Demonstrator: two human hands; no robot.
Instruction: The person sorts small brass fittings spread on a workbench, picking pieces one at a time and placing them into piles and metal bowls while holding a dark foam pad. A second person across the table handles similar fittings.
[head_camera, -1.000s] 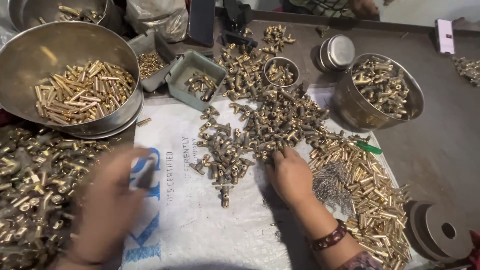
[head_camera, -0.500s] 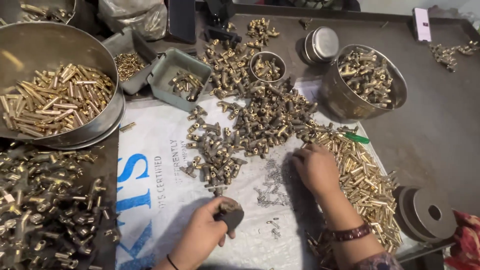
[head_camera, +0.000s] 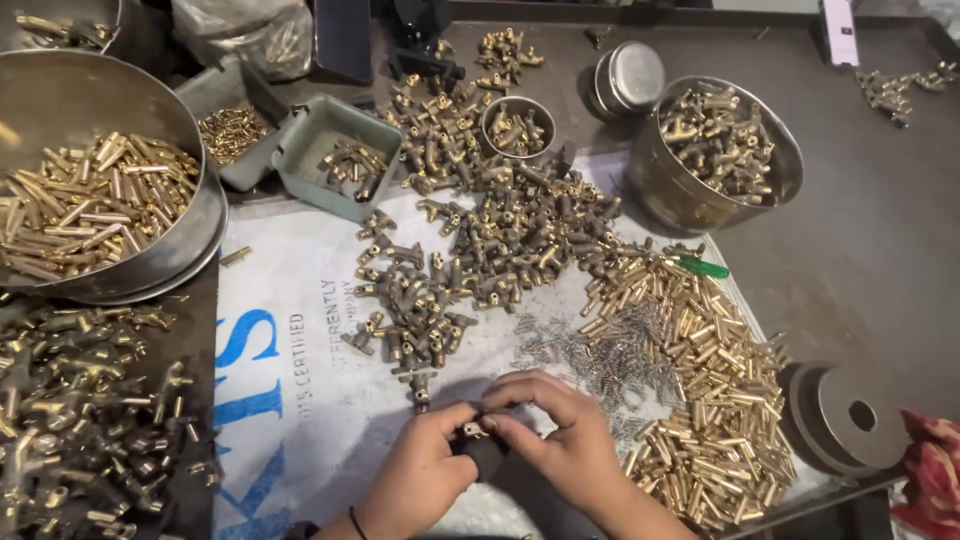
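The wrists and forearms of both hands ran off the bottom edge, so only the hands themselves showed. The left hand (head_camera: 420, 475) and right hand (head_camera: 560, 440) met low in the middle of the view, fingertips pinched together on a small brass fitting (head_camera: 470, 430) held just above a dark block (head_camera: 487, 452). The fitting was mostly covered by the fingers; only a glint of yellow metal and a short stub could be made out, and its full shape could not be told. The block's lower part was hidden between the palms.

Under the hands lay a white printed sack (head_camera: 300, 400), spread flat as a work surface. Just right of the hands sat a scatter of thin grey springs (head_camera: 590, 345) and a heap of bright brass tubes (head_camera: 700, 400). Beyond the hands was a pile of dull T-shaped fittings (head_camera: 480, 250). A green tray (head_camera: 335, 155) stood farther back, a large steel bowl of brass rods (head_camera: 90, 200) at far left, cut off by the frame, and a steel pot of fittings (head_camera: 715, 150) at upper right.
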